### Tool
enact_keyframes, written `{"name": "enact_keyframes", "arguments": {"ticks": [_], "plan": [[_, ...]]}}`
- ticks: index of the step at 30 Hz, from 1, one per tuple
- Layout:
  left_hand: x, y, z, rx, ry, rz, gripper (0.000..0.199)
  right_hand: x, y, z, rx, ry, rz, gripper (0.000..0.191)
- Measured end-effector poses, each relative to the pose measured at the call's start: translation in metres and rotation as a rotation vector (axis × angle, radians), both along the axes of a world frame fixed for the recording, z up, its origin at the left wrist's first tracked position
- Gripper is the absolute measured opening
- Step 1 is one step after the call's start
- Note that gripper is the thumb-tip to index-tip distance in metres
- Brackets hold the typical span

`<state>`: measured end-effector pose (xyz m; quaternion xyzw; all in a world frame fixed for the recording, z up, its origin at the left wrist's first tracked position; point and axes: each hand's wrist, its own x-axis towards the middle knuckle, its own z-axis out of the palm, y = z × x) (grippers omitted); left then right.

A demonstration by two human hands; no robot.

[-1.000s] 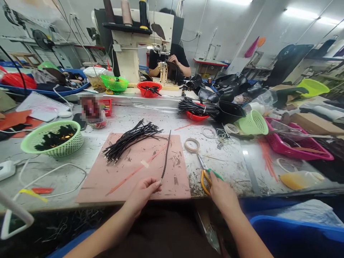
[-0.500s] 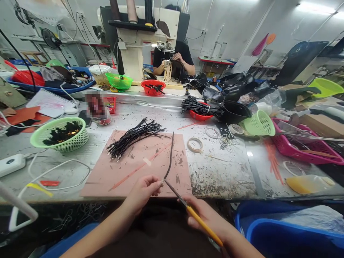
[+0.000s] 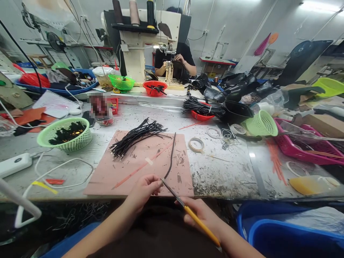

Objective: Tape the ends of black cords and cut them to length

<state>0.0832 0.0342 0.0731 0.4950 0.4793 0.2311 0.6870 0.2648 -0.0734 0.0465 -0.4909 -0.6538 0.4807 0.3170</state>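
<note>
My left hand [image 3: 146, 188] is closed in a pinch on the near end of a thin black braided cord [image 3: 172, 157], which stretches away over the pink mat [image 3: 104, 181]. In my right hand [image 3: 199, 211] is a yellow-handled tool [image 3: 200, 224] with slim metal blades, its tip touching the cord's end at my left fingertips. Whether the blades are parted is too small to tell. A bundle of similar black cords [image 3: 138, 136] lies on the back of the mat. A red strip [image 3: 131, 173] runs diagonally across the mat, under a small pale piece of tape.
Left of the mat stands a green basket [image 3: 66, 143] of black pieces. A tape roll [image 3: 196, 144] lies right of it, and farther right are a magenta basket [image 3: 303, 152] and an orange-liquid bottle [image 3: 309, 184]. Behind, a person works at a sewing machine [image 3: 134, 53].
The view has shifted slightly, so the table contents appear a little farther right. The tool's tip has moved slightly closer to my left fingertips. Both hands keep their holds.
</note>
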Motion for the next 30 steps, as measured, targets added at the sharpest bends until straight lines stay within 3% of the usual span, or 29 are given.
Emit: {"name": "enact_keyframes", "arguments": {"ticks": [6,12,15,20,23,25,30], "plan": [[-0.001,0.004,-0.011,0.096,0.149,-0.037,0.024,-0.007,0.001,-0.021,0.069,-0.13,-0.107,0.055],[-0.003,0.026,-0.018,0.442,0.472,-0.074,0.018,0.01,0.002,-0.033,0.074,-0.163,-0.277,0.051],[0.012,0.035,-0.024,0.549,0.588,-0.149,0.02,0.03,0.006,-0.031,0.024,-0.402,-0.44,0.051],[0.052,0.054,-0.032,0.586,0.654,-0.26,0.013,0.056,0.011,-0.022,-0.237,-0.945,-0.628,0.05],[0.059,0.088,-0.021,0.553,0.658,-0.24,0.012,0.062,0.011,-0.016,-0.362,-1.049,-0.646,0.05],[0.049,0.119,-0.006,0.546,0.659,-0.171,0.015,0.066,0.009,-0.014,-0.419,-1.058,-0.666,0.05],[-0.018,0.183,0.028,0.521,0.709,0.027,0.016,0.081,0.002,-0.011,-0.483,-1.017,-0.734,0.056]]}}
